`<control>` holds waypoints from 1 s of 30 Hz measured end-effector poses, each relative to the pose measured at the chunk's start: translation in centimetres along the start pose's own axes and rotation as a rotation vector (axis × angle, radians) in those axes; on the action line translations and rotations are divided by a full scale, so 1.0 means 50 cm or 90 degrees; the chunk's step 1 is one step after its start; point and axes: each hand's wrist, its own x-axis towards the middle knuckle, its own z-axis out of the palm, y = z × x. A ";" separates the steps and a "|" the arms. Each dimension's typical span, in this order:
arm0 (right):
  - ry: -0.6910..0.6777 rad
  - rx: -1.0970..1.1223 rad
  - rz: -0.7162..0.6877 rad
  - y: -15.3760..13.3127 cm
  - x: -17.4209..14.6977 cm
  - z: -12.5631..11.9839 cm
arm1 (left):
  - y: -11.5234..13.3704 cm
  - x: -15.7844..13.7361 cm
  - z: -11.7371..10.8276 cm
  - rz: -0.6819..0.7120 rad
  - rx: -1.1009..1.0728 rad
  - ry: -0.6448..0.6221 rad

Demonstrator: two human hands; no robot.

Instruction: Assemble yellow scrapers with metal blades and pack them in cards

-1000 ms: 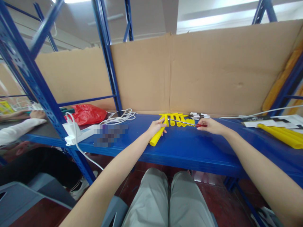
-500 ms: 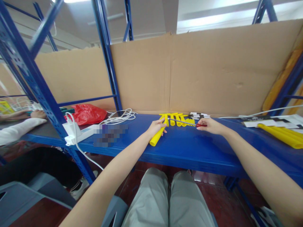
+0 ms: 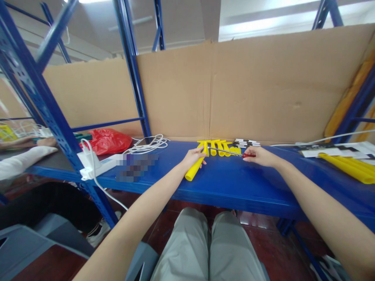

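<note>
My left hand (image 3: 197, 157) is wrapped round a yellow tube-shaped piece (image 3: 192, 171), which slants with its lower end toward me. In my right hand (image 3: 254, 155) is a screwdriver by its dark red handle; its long metal shaft (image 3: 225, 151) points left, and the tip meets the upper part of the yellow piece. What the tip touches there is too small to make out. Behind the shaft several more yellow pieces (image 3: 213, 150) lie in a row on the blue table (image 3: 231, 179). Small black-and-white items (image 3: 246, 142) lie at the back beyond my right hand.
At right, long yellow tubes (image 3: 348, 168) lie by white and black sheets (image 3: 336, 149). To the left are a white power strip (image 3: 104, 166), coiled white cable (image 3: 152, 144) and a red plastic bag (image 3: 108, 141). A cardboard panel (image 3: 258, 89) stands behind. A co-worker's sleeve (image 3: 26, 160) shows far left.
Almost nothing differs. The screwdriver and my right hand have shifted very slightly; my left hand keeps its hold on the yellow piece.
</note>
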 end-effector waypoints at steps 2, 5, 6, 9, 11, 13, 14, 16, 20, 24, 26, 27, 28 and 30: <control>-0.003 -0.002 0.001 -0.002 -0.001 0.000 | -0.001 0.002 -0.001 -0.001 0.000 -0.003; -0.005 -0.006 0.003 -0.004 -0.002 -0.001 | -0.001 0.002 -0.001 -0.003 -0.001 0.000; -0.006 -0.006 0.004 -0.003 -0.002 -0.001 | -0.001 0.002 -0.001 -0.002 -0.001 0.000; -0.013 -0.015 0.009 0.001 -0.002 -0.002 | 0.000 0.000 -0.001 0.002 -0.002 0.001; -0.020 -0.033 0.018 0.005 -0.002 -0.003 | 0.000 -0.001 -0.002 0.001 0.000 0.005; -0.026 -0.050 0.029 0.008 -0.003 -0.005 | 0.000 -0.001 -0.002 -0.003 0.005 0.009; -0.029 -0.052 0.032 0.008 -0.003 -0.007 | 0.000 -0.001 -0.002 -0.004 0.007 0.009; -0.030 -0.042 0.029 0.005 -0.005 -0.009 | 0.000 0.000 -0.003 -0.002 0.010 0.004; -0.021 -0.011 0.009 -0.009 -0.006 -0.014 | -0.003 0.004 -0.004 0.007 0.004 -0.006; -0.016 -0.002 0.006 -0.016 -0.006 -0.014 | -0.007 0.006 -0.004 0.010 -0.004 -0.007; -0.018 -0.004 0.006 -0.016 -0.006 -0.013 | -0.007 0.006 -0.004 0.008 -0.004 -0.002; -0.020 -0.005 0.006 -0.016 -0.006 -0.013 | -0.007 0.006 -0.004 0.007 -0.004 -0.001; -0.021 -0.007 0.007 -0.017 -0.005 -0.013 | -0.007 0.006 -0.004 0.006 -0.003 0.000; -0.023 -0.008 0.006 -0.019 -0.005 -0.013 | -0.007 0.006 -0.004 0.003 0.000 0.002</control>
